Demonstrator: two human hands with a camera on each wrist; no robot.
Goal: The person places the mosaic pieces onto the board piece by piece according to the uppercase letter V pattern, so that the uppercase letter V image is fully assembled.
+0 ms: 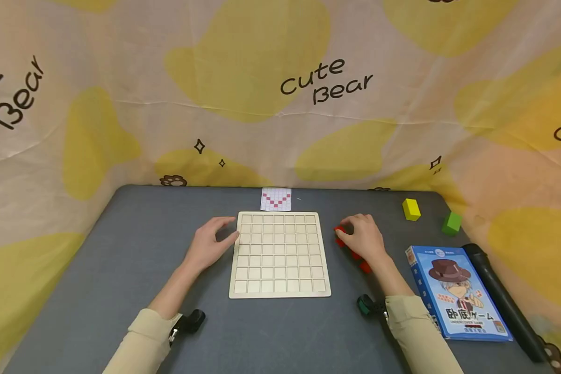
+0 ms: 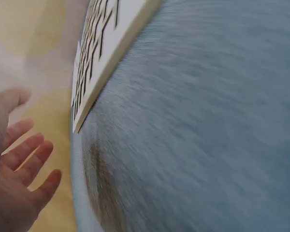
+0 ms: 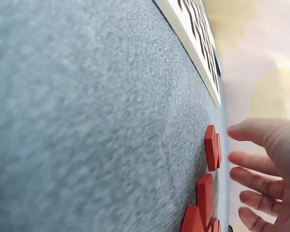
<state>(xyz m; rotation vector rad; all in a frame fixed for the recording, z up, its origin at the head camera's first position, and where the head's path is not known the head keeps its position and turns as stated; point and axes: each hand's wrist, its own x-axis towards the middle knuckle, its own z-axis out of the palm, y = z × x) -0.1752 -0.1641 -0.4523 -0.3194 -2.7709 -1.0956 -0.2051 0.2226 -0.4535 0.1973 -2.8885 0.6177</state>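
A pale square grid board [image 1: 280, 254] with rows of shallow cells lies in the middle of the grey table. My left hand [image 1: 209, 243] is at its left edge, thumb near the rim and holding nothing; the left wrist view shows its fingers [image 2: 31, 159] spread loosely. Right of the board, several flat red tiles [image 1: 365, 267] lie in a loose slanting row. Over the far end of that row is my right hand [image 1: 365, 238]. In the right wrist view a gap shows between its thumb and fingers, close to the red tiles [image 3: 211, 147], with nothing held.
Behind the board stands a small pattern card [image 1: 276, 199] with a red V of squares. A yellow block [image 1: 411, 209] and a green block [image 1: 451, 223] sit at the back right. Nearer are a blue illustrated box [image 1: 458, 293] and a black cylinder [image 1: 505, 301].
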